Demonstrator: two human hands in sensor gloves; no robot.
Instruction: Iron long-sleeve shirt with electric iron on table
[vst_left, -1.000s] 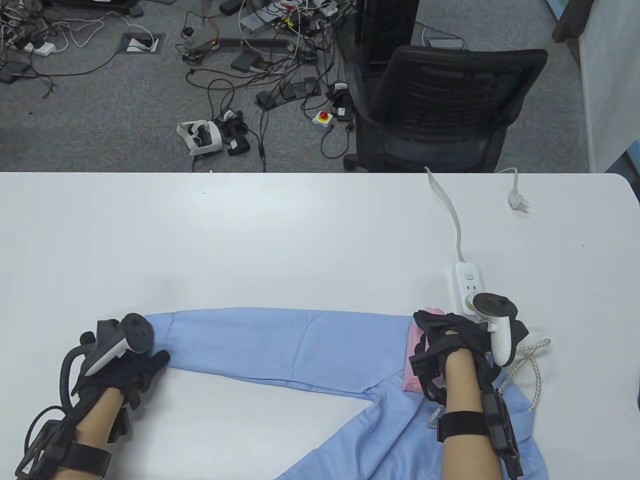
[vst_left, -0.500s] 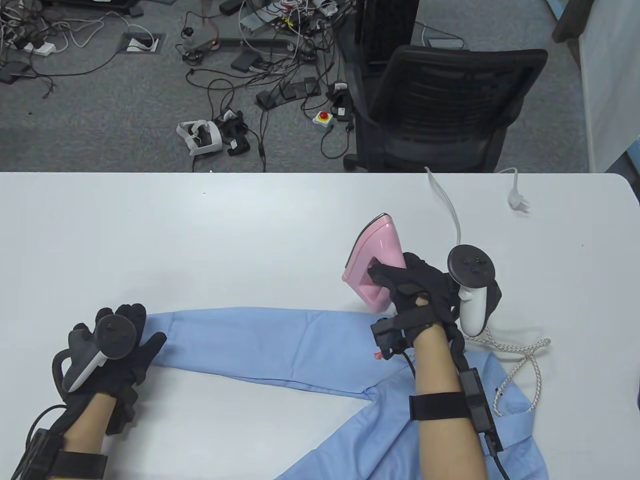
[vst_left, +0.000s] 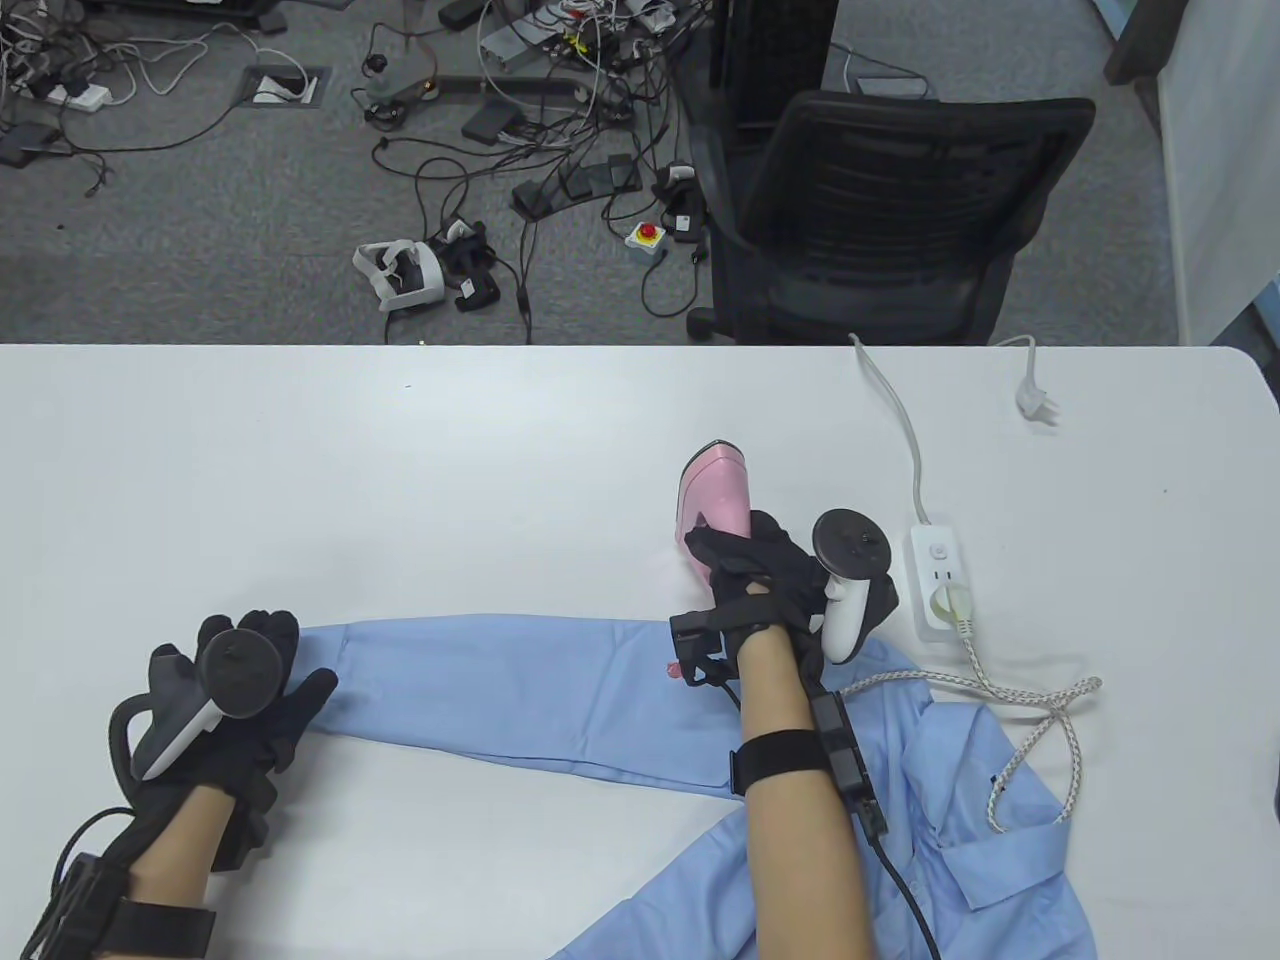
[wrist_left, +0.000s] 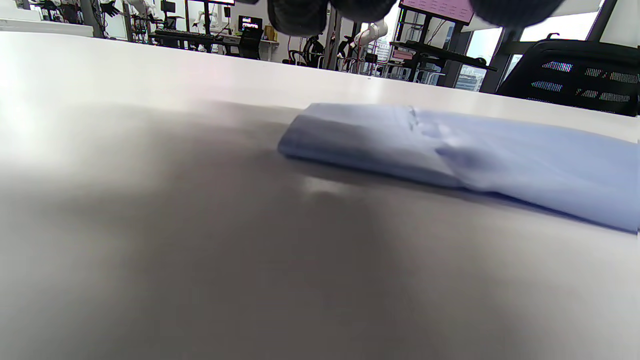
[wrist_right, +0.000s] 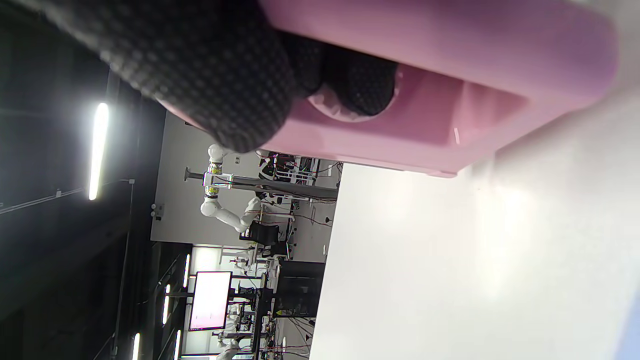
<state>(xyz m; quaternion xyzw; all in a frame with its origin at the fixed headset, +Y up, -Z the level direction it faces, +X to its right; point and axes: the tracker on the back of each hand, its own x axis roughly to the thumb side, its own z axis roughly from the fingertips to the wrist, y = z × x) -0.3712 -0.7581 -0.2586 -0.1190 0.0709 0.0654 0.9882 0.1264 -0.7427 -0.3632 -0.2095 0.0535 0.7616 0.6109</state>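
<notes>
Table view – shirt (vst_left: 560, 690): light blue, lies on the white counter (vst_left: 400, 470) along the near edge; one sleeve runs out flat to the left, body bunched at lower right.
Table view – left hand (vst_left: 245, 690): palm down at the cuff end of the sleeve, fingers spread flat, tips resting on the cuff; released, grasping nothing.
Table view – right hand (vst_left: 765, 575): above the shoulder end of the sleeve, fingers clenched around the handle of the iron.
Table view – iron (vst_left: 712, 495): pink, tilted nose-up, pointing away from the person; it sits over bare counter just beyond the sleeve. Contact with the counter cannot be told.
Table view – power strip (vst_left: 938, 580): white, just right of the right hand; a braided cord (vst_left: 1040, 720) runs from it, looping over the counter and the shirt.
Left wrist view – cuff (wrist_left: 360, 135): folded sleeve end lies flat on the counter; fingers (wrist_left: 300, 12) show only at the top edge.
Right wrist view – iron (wrist_right: 450, 75): pink handle fills the top; gloved fingers (wrist_right: 200, 65) wrap through the handle opening.
</notes>
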